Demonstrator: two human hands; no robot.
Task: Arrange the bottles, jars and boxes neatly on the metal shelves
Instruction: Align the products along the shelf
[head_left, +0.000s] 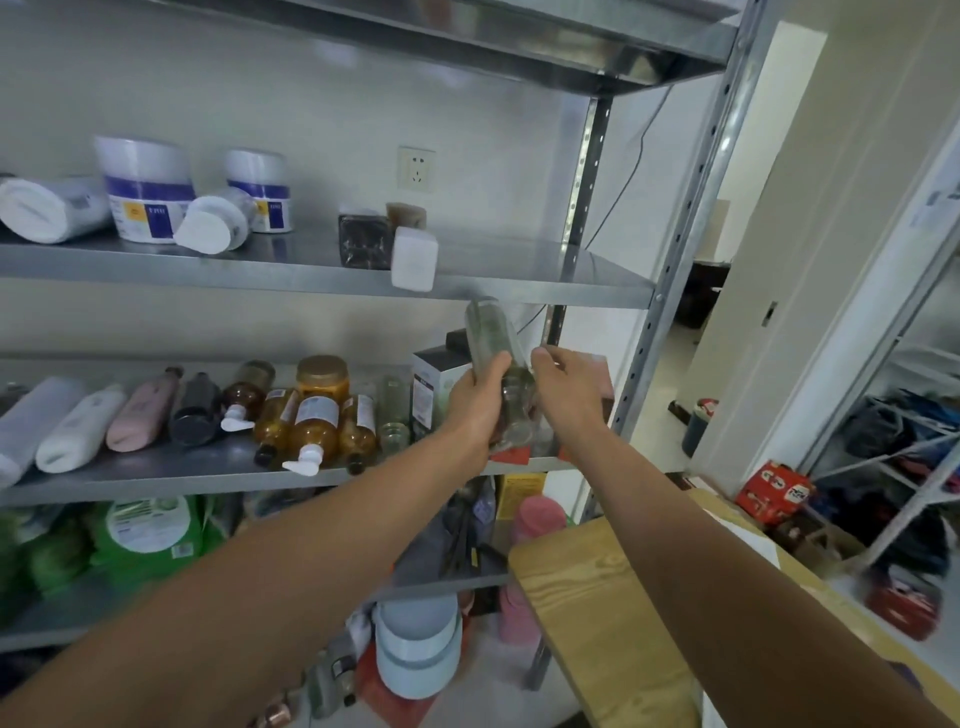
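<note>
glass bottle should be turned upright before it goes down, then set base first at the right end of the middle shelf. it hangs tilted just in front of that shelf's right end, the left hand wrapped round its lower half, upper end jutting above the fingers; the right hand curls close beside it, possibly touching, too blurred to tell.

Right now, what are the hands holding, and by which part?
The left hand grips a clear glass bottle around its middle. The right hand is beside its lower part; whether it grips cannot be told.
</note>
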